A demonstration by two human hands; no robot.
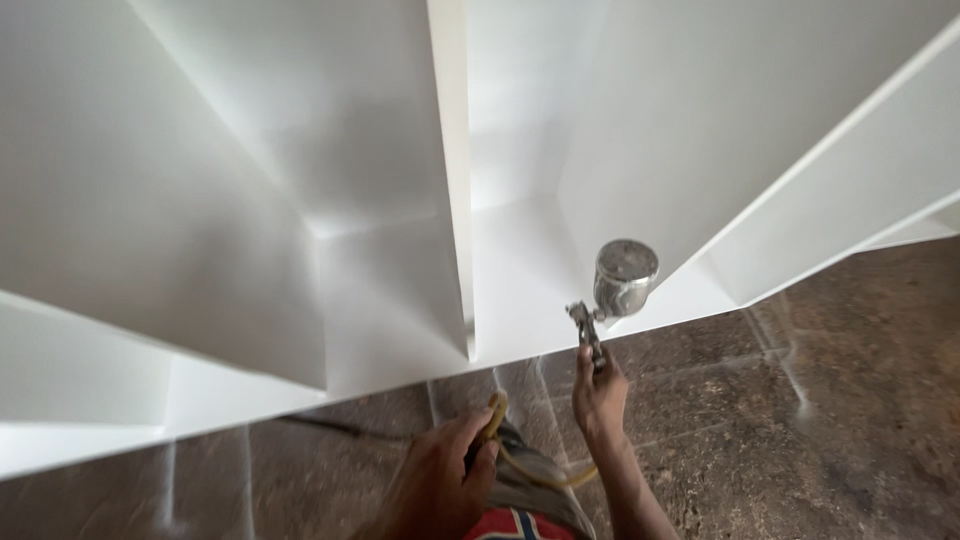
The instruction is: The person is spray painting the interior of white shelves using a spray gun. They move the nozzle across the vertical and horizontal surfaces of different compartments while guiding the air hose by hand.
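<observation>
My right hand point(598, 392) grips the handle of a metal spray gun point(590, 322) with a round silver cup point(624, 277) on top, pointed into the bottom of a white cabinet point(390, 180). Lower down, my left hand point(440, 480) holds a loop of yellowish hose point(497, 412) that runs toward the gun. The gun's nozzle sits close to the cabinet's lower shelf edge, near an upright white divider point(452, 160).
The white cabinet has several open compartments with panels left and right. Below it lies a brown stone-patterned tile floor point(820, 420) with white overspray along the grout lines. A patterned piece of clothing shows at the bottom edge.
</observation>
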